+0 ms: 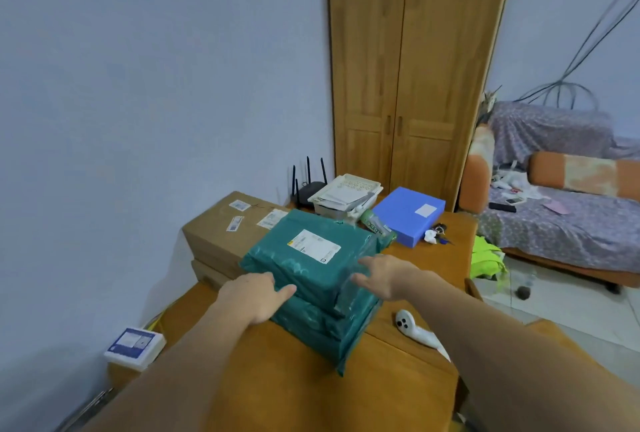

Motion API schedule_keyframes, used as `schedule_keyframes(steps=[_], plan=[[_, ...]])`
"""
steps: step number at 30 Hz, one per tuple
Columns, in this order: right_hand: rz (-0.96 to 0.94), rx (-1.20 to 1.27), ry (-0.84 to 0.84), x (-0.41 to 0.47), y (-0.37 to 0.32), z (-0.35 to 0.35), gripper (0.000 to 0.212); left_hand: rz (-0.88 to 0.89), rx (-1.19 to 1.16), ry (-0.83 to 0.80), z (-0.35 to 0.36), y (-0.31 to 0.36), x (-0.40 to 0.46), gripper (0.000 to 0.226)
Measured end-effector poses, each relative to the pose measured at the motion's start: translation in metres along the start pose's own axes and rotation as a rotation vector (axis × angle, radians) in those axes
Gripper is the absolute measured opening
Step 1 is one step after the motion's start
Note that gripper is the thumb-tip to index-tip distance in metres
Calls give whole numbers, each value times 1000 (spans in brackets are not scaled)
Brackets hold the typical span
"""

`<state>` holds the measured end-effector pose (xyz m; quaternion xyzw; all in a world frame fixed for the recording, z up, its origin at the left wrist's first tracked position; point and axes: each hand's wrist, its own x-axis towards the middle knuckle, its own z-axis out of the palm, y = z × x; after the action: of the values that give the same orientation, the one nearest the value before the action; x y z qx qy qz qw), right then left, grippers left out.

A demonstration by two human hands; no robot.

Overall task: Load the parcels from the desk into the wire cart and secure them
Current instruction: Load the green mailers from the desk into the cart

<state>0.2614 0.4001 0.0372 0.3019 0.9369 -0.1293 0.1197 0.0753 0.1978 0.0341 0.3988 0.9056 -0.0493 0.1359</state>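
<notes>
room: pale blue walls, a tall wooden wardrobe [412, 67] in the corner, a sofa [568, 196] under purple patterned cloth to the right, loose cables hanging on the wall above it. tiled floor shows by the sofa.

surface: brown wooden desk [284, 379] against the left wall. at its far left a stack of cardboard boxes [221, 234] with white labels. middle — a stack of green mailer parcels [315, 279], the top one bearing a white label, leaning against the cardboard stack. behind them a black router [310, 189], a white tray of papers [346, 197] and a blue box [410, 215] with keys just beside it. a white handheld controller [415, 329] lies on the desk right of the parcels.

hands: left hand [256, 296] rests on the near-left edge of the top green parcel, fingers straight, thumb extended. right hand [381, 275] lies on its right side — fingers spread and flat, not curled.
</notes>
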Motion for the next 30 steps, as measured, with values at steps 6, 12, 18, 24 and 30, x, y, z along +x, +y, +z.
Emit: schedule_keyframes(steps=[6, 12, 18, 24, 30], plan=[[-26, -56, -30, 79, 35, -9, 68, -138, -56, -116, 17, 28, 54, 98], [-1, -53, 39, 152, 60, -13, 76, -365, -625, -304, 41, 61, 96, 117], [107, 189, -56, 219, 75, -7, 96, -535, -1138, -344, 69, 87, 131, 126], [88, 348, -158, 252, 62, 18, 114, -571, -1341, -275, 85, 84, 148, 116], [93, 382, -157, 260, 64, 18, 112, -602, -1314, -212, 91, 85, 152, 108]])
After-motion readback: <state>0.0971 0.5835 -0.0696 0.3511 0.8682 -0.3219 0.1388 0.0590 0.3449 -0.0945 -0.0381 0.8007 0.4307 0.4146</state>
